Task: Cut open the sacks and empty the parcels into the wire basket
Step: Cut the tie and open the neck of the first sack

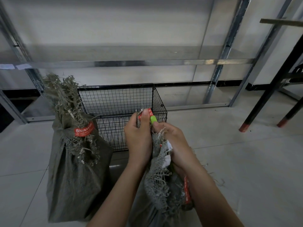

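Currently both forearms enter from 6 o'clock and meet just below frame centre, wrists close together. The left hand [138, 138] is closed round the gathered neck of the near sack [157, 190], thumb pointing up and pressed on the red tape [149, 112] at its top. The right hand [172, 140], touching the left at 3 o'clock of it, is curled round a green-tipped tool [153, 119], whose tip shows above the thumb beside the tape. Frayed sack cloth bunches against that palm; whether a blade is out I cannot tell.

The near sack stands on the floor [246, 161] at 6 o'clock. The wire basket [114, 86] sits at 12 o'clock of the hands, just behind them. A second sack [77, 169] stands upright at 9 o'clock, touching the basket's left side, its neck bound with a red band [84, 129]. Metal shelving [131, 63] runs behind.
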